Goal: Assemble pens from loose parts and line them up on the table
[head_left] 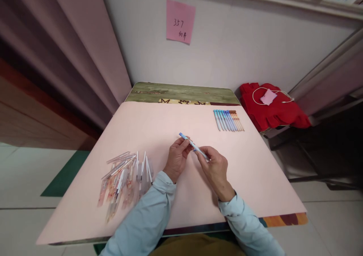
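Observation:
A light blue pen point(195, 147) with a darker blue end slants between my two hands above the middle of the table. My left hand point(178, 155) pinches it near the darker, upper end. Closed on its lower right part is my right hand point(214, 165), thumb and fingers pressed together. To the left of my hands lies a loose pile of pen parts point(120, 180), with clear or pinkish barrels and thin white refills. At the far right, a neat row of pens point(228, 120) runs from light blue through violet-blue to brown and cream.
Pale pink paper point(153, 125) covers most of the table. A red cloth point(272, 112) with a white cord rests on a seat beyond the right edge. A pink note point(180, 21) sticks to the wall, and a curtain point(93, 40) hangs at left.

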`<state>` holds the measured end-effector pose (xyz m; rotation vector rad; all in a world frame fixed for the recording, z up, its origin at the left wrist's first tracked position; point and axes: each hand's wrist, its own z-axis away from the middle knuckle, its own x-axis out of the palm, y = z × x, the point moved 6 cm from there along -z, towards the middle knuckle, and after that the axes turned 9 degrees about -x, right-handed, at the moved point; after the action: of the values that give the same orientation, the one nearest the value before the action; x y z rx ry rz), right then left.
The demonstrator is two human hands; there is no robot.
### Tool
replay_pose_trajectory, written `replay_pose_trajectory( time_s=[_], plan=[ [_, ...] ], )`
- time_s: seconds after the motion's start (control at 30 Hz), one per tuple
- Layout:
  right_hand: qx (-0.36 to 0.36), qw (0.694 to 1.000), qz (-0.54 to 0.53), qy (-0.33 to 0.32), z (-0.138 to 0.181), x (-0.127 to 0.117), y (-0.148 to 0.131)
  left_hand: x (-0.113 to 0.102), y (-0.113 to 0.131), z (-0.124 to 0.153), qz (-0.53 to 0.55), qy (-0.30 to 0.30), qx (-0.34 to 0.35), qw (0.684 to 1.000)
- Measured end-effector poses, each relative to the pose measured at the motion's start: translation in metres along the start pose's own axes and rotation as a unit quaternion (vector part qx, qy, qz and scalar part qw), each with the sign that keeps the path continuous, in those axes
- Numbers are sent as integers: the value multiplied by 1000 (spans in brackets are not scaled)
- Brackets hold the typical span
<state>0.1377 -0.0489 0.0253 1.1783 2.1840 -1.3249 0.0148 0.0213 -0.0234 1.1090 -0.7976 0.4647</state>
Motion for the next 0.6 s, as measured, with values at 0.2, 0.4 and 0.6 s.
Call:
replay_pose_trajectory(
  time_s=[0.2,0.4,0.6],
  plan=[
    [2,1000,-10,5,3,2,0,3,-2,1,-20,-3,6,1000],
    [6,1000,-15,15,3,-1,2,3,-4,1,-22,-6,11,1000],
    [10,1000,2,10,2,-2,2,1,-6,1,-26,-5,7,1000]
  ],
)
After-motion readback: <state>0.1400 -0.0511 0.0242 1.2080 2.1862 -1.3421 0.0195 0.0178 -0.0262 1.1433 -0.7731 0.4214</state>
